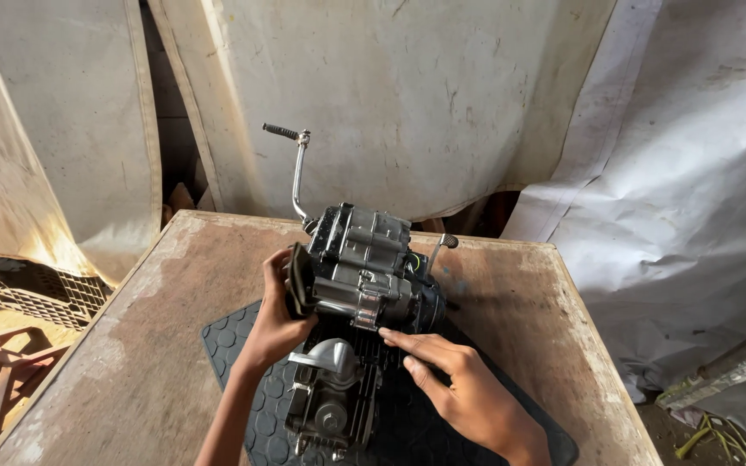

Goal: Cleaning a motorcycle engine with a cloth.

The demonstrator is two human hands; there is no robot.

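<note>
An engine (363, 285) sits on a black mat (235, 345) in the middle of a worn wooden table (131, 345), its finned cylinder (328, 406) pointing toward 6 o'clock. The left hand (274, 315) is at the engine's 9 o'clock side, fingers curled round the edge of the dark side cover (a firm hold, thumb hidden behind). The right hand (459, 384) lies at about 4 o'clock, open and nearly flat, fingertips (388, 333) touching the lower edge of the crankcase; it holds nothing. A chrome kick lever (297, 168) rises from the engine toward 11 o'clock, and a short shift lever (439, 250) sticks out toward 2 o'clock. Pale sheets (407, 95) hang behind the table at 12 o'clock.
</note>
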